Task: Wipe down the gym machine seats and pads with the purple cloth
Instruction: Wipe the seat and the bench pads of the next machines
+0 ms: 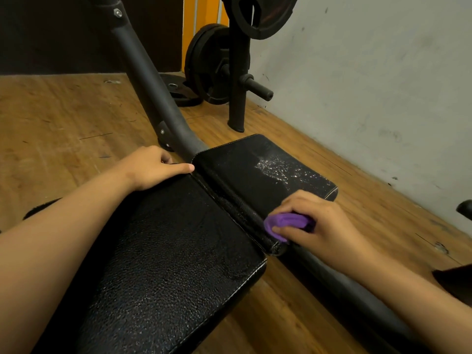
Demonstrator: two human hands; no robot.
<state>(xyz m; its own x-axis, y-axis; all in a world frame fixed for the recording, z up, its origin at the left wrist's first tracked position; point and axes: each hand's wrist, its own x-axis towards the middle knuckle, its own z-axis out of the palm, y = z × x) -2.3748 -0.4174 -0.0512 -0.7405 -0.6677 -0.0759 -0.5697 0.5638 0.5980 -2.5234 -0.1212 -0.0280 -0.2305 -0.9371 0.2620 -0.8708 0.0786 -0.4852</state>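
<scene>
Head view. A worn wooden floor [76, 111] meets a scuffed grey wall [370, 72] on my right. A dark wall [51, 34] and an orange strip [190, 21] close the far side.

A bench stands on the floor. It has a long pad [166, 264] nearest me and, across a seam, a shorter seat pad [237, 159]. Both are black pebbled vinyl with pale stitching along the rims. White speckles [278, 167] lie on the far right part of the seat pad. A dark frame tube [143, 60] rises from beside the seat pad's far left corner, and a lower tube [344, 284] runs beneath the bench's right edge.

A plate rack [237, 98] near the grey wall carries weight plates [212, 65]. One loose plate [178, 92] lies flat on the floor beside it.

My left hand [153, 167] grasps the long pad's far left corner. Its fingers curl over the edge and the thumb lies straight, reaching the seam. My right hand [316, 221] clutches the bunched purple cloth [288, 222] and presses it on the seat pad's near right corner, at the seam.

Broad floor lies left of the bench. A narrower strip of floor runs between the seat pad's right rim and the grey wall.
</scene>
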